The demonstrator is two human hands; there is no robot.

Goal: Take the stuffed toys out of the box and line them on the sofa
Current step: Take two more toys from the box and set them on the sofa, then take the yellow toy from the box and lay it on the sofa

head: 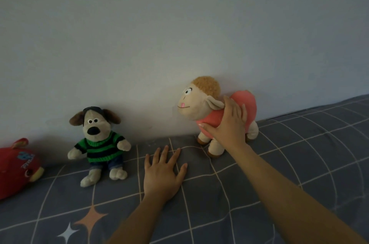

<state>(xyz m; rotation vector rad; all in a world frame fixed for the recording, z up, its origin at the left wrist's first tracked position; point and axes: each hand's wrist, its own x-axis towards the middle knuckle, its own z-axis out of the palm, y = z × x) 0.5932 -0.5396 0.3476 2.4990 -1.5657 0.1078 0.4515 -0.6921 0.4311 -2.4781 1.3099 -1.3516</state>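
We see three stuffed toys in a row on the sofa [299, 153], along the wall [179, 24] behind them. The round toy [16, 165] lies farthest left, partly out of view. Right of it, apart from it, the dog toy [99, 143] sits upright with its back near the wall and its legs toward us. Well to the right of the dog, the sheep toy [207, 112] stands on its legs close to the wall, its head toward the dog. Our right hand [227, 124] rests on the sheep's near side. Our left hand [161, 173] lies flat on the sofa between dog and sheep, in front of both.
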